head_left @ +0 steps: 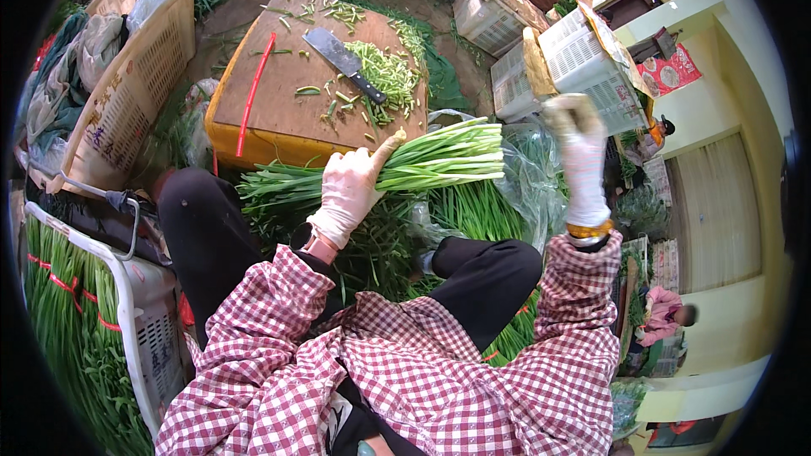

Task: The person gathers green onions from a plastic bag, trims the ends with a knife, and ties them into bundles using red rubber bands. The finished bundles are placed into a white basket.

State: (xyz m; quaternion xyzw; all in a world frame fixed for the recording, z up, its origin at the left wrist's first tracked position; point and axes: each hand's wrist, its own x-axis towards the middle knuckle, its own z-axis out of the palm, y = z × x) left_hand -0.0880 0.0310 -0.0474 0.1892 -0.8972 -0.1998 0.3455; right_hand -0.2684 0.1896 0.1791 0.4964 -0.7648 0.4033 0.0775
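L hand (348, 186) clasps the green stem bunch (448, 152), by near edge of brown board (291, 122); R hand (576, 131) raised, fingers curled, can't tell if pinching anything. Prob. best: grip firm w/o crushing, pale ends level.

Left side of the board (283, 128) is leaving decent room to reach through, only a red strip (256, 93) is running down it. Knife (334, 52) is blocking the middle, chopped bits (393, 72) are cluttering its right side, greens (448, 152) are hogging its near edge.
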